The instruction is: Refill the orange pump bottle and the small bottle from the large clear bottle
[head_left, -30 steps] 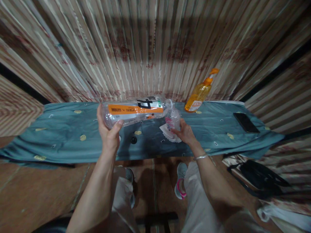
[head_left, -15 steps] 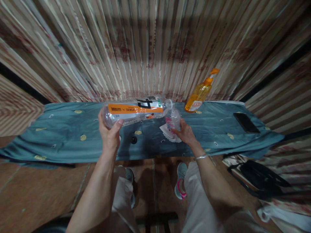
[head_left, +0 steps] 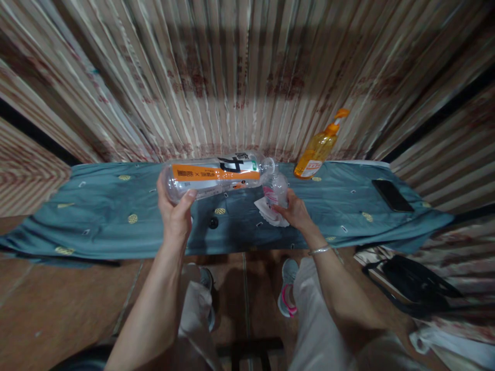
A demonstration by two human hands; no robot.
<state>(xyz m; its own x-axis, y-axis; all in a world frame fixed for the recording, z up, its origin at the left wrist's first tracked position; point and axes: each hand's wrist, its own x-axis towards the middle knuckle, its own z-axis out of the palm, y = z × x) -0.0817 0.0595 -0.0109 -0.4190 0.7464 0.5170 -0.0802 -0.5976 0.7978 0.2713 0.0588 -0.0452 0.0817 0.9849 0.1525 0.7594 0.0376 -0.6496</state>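
My left hand [head_left: 176, 206] is wrapped round the base of a large clear plastic bottle [head_left: 216, 174] with an orange and white label. The bottle lies nearly level in the air, its open mouth to the right. That mouth meets the top of a smaller clear bottle [head_left: 275, 190] with pink print, which my right hand [head_left: 296, 208] grips at the side. Whether any liquid passes between them I cannot tell. Under the small bottle is a white tissue-like piece [head_left: 266, 212]. A dark round cap [head_left: 213, 222] lies on the cloth below the large bottle.
A blue-green patterned cloth [head_left: 104, 206] covers the narrow table. At the back right stands an orange pump bottle [head_left: 316, 152]; a black phone [head_left: 392, 195] lies at the right. Pleated curtain [head_left: 232, 77] hangs close behind. A black bag [head_left: 417, 278] is at lower right.
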